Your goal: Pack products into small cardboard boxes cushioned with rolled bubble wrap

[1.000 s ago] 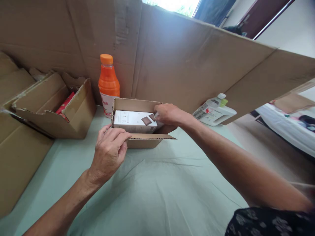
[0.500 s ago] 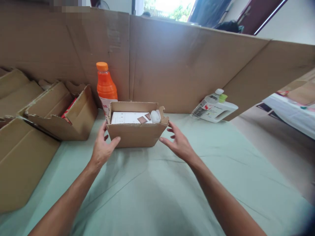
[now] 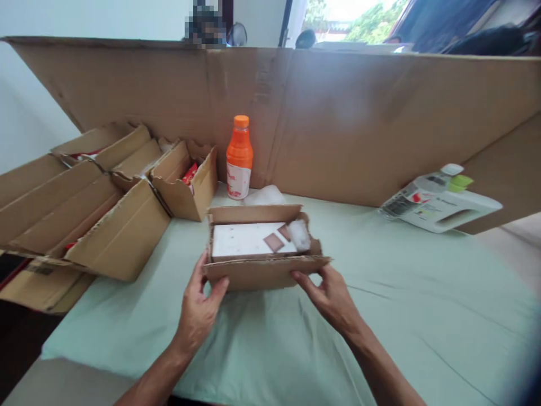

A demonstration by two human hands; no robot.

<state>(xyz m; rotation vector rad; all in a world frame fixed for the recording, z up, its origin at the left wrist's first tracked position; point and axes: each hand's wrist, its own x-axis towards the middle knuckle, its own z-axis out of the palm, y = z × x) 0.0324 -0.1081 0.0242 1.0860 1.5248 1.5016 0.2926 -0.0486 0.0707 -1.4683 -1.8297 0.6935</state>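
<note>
An open-topped cardboard box [image 3: 257, 275] is between my two hands, over the near middle of the green cloth. Inside it lie a white box [image 3: 240, 239] with brown squares printed on top and, at the right end, a crumpled whitish wad [image 3: 299, 235]. My left hand [image 3: 203, 304] grips the left front corner, thumb on the front wall. At the right front corner my right hand [image 3: 327, 293] holds on, its thumb against the front wall and its other fingers partly hidden behind the side. Whether the box's base touches the cloth, I cannot tell.
Several open cardboard boxes [image 3: 122, 237] stand at the left, some with red packets inside. An orange bottle [image 3: 239, 155] and a whitish translucent piece [image 3: 265, 195] are behind my box. To the right, a clear bottle [image 3: 416, 194] leans by a white jug [image 3: 460, 208]. A cardboard wall [image 3: 359, 124] runs behind.
Both hands have closed on the cardboard box and drawn it nearer, away from the orange bottle. A whitish piece behind it now shows. The view has swung left.
</note>
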